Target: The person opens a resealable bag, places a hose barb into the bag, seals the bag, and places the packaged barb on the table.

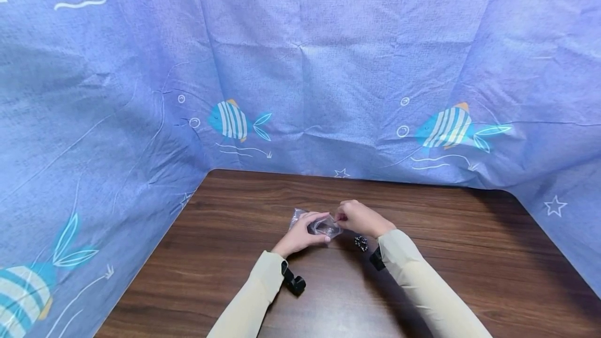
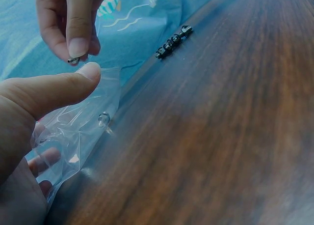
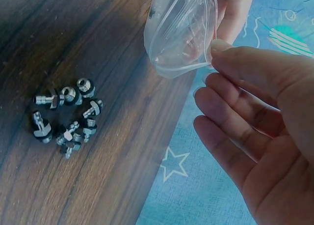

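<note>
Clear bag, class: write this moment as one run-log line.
left hand: holds clear bag | right hand: pinches metal piece near bag | metal fittings: on table

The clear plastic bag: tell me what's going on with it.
A person's left hand holds the clear plastic bag with its mouth open. The right hand, at that mouth, pinches a small metal piece. A shiny bit shows at the bag, seemingly inside it. A loose cluster of what look like metal hose fittings lies on the wooden table near the right wrist.
</note>
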{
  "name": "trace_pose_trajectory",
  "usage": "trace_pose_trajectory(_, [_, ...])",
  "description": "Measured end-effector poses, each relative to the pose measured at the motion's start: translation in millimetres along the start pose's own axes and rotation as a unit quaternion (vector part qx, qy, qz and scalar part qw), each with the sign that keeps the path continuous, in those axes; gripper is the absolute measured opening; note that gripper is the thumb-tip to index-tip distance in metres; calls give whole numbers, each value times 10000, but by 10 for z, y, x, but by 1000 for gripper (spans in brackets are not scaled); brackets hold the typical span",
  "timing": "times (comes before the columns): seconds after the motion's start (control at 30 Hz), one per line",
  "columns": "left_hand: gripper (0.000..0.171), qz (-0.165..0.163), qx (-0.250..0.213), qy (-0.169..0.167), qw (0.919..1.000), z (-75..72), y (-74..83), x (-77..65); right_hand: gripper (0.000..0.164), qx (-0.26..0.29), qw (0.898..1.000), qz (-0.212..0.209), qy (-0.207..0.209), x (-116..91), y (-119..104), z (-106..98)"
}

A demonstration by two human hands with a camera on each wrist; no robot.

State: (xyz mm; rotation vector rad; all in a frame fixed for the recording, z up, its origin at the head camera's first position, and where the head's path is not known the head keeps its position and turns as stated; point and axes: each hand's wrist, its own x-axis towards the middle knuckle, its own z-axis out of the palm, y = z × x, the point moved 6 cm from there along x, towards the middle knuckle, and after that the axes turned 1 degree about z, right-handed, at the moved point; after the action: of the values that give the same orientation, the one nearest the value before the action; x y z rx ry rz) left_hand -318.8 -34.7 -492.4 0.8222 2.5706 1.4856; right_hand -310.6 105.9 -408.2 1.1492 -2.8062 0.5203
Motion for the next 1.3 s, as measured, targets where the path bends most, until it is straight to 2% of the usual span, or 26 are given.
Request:
trace_pose_trajectory(0.47, [65, -35, 77, 53, 10000, -17, 18, 22, 5, -13, 9998, -85, 189, 22, -38, -31])
trace_pose_trajectory(0.8, [64, 0, 49, 16, 10000, -9, 31, 31, 5, 80, 9999, 33, 120, 6, -10, -46])
trace_pose_trajectory(1.1, [64, 137, 185, 17, 9997, -10, 45, 30, 5, 139, 9998, 126, 104, -111, 97, -112])
trace_pose_trajectory(1.3, [65, 86, 117, 58, 9999, 6, -7, 6, 6, 205, 9996, 192, -83, -223, 224, -120])
